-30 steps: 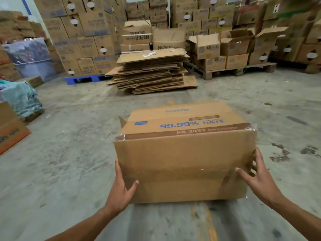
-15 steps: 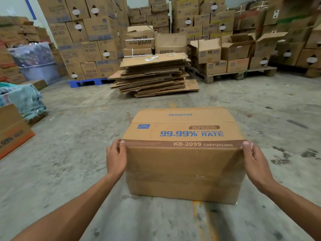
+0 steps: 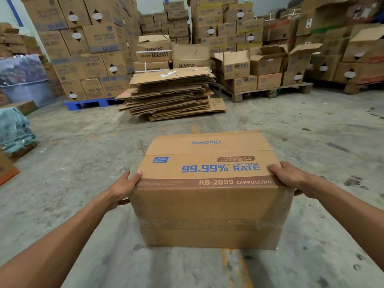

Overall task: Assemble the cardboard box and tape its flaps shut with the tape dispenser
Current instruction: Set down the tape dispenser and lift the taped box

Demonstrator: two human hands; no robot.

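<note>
While both hands grip it, cardboard box [image 3: 209, 196] closed, clear-taped, printed

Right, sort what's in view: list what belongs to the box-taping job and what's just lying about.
Job:
- cardboard box
- left hand
- right hand
- clear tape already on the box

Lying about:
- flattened cardboard stack
- blue pallet
- wooden pallet

No tape dispenser visible.

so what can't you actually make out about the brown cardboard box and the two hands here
Head view, the only one:
- Brown cardboard box: far side and underside hidden by its own body.
- Left hand and right hand: fingers hidden behind the box ends.
- Tape dispenser: nowhere in frame.
- Blurred stacked cartons: most small print unreadable.
</note>
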